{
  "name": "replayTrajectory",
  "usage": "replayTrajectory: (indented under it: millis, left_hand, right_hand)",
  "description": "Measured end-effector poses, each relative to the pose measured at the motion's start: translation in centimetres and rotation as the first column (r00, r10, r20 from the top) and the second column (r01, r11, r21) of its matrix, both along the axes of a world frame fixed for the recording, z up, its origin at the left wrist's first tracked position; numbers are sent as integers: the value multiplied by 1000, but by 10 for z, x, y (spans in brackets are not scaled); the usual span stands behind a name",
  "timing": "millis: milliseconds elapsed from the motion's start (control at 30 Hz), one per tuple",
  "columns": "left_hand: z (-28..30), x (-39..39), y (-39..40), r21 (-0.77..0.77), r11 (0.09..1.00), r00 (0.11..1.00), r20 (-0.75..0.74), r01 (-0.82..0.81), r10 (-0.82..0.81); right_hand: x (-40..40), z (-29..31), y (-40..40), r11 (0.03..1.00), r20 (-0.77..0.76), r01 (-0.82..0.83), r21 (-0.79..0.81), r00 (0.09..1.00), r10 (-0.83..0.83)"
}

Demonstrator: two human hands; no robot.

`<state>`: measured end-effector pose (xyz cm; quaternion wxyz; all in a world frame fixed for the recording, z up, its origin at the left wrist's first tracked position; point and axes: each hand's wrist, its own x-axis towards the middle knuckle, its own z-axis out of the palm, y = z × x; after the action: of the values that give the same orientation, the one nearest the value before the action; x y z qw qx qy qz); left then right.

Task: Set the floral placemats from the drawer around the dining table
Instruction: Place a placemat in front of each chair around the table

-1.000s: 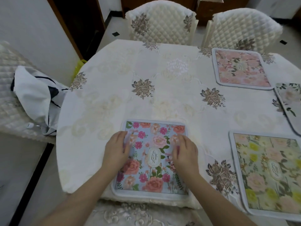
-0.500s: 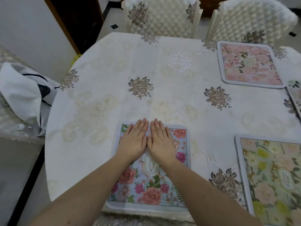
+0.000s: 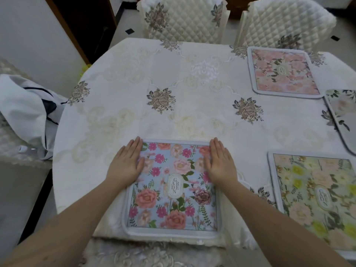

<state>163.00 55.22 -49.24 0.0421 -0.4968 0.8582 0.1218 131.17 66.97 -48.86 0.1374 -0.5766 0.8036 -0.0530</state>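
Note:
A blue floral placemat point(image 3: 173, 191) lies flat at the near edge of the round dining table point(image 3: 173, 78). My left hand point(image 3: 126, 162) presses flat on its left edge with straight fingers. My right hand point(image 3: 220, 162) lies flat on its right edge, fingers straight too. A green and yellow floral placemat point(image 3: 316, 197) sits to the right. A pink placemat point(image 3: 282, 72) lies at the far right, and a pale one point(image 3: 344, 114) is cut off by the right border.
A cream embroidered cloth covers the table. Two quilted chairs point(image 3: 183, 18) point(image 3: 283, 22) stand at the far side. A white garment with dark stripes point(image 3: 28, 110) lies on a seat to the left. A wall and dark doorway are at the back left.
My hands were together at the middle of the blue placemat half a second ago. They have slid apart to its left and right edges.

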Motion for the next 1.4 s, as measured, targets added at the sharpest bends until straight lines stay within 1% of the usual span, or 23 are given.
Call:
replayTrajectory:
  millis: [33,100,167,200,267,333,400,467,567,667,800,900,1000,1067,1133,1200,1267,1300,1400]
  left_hand:
    - [2,5,0,1,1000,1000,5,-11,11]
    - [6,10,4,-1,998,998,-2,-59,59]
    - [12,6,21,-8,994,993,-45,-105,105]
    - [15,0,34,-8,994,991,-86,-108,107]
    - [20,-19,62,4,996,980,-176,-93,92]
    - [19,-36,86,18,998,976,-211,-56,59]
    - [11,-41,104,48,999,982,-185,-24,32]
    - [2,-38,116,31,999,993,-118,24,-20]
    - [-2,-32,120,2,996,996,-36,87,-87]
    - [1,-25,118,-10,990,990,-7,141,-141]
    - [6,-5,120,-14,978,978,3,209,-209]
    - [8,7,120,-7,981,981,18,194,-194]
    - [10,24,116,9,988,988,8,151,-151]
    - [11,38,115,17,988,988,14,151,-152]
    - [14,47,111,28,986,986,40,163,-164]
    - [18,54,104,32,991,986,101,133,-136]
    - [26,57,97,39,997,987,142,73,-77]
    - [31,56,97,44,997,989,125,69,-74]
    - [40,37,119,84,982,985,0,169,-170]
  right_hand:
    - [-5,1,3,1000,-33,1,29,999,0]
    - [-5,3,10,998,-36,49,33,998,-48]
    - [14,9,20,993,33,111,-42,993,-109]
    - [30,12,25,990,82,116,-75,991,-110]
    - [69,17,33,991,149,81,-109,987,-64]
    - [109,16,41,990,166,21,-138,986,2]
    - [137,12,52,995,190,-10,-98,981,29]
    - [150,7,63,997,157,-61,-51,985,69]
    - [150,4,70,986,61,-165,-10,984,165]
    - [141,3,73,979,31,-202,-17,979,202]
    - [116,2,87,977,-7,-210,27,978,211]
    - [92,3,97,981,-9,-186,45,982,187]
    - [67,4,105,979,-27,-197,60,980,199]
    - [52,5,111,985,-32,-163,52,986,165]
    - [42,5,116,988,-35,-142,67,989,145]
    - [41,8,118,989,-41,-123,84,991,127]
    - [51,16,116,994,-6,-92,66,996,93]
    - [60,21,115,992,41,-111,62,993,109]
    - [98,31,114,943,193,-313,114,938,288]
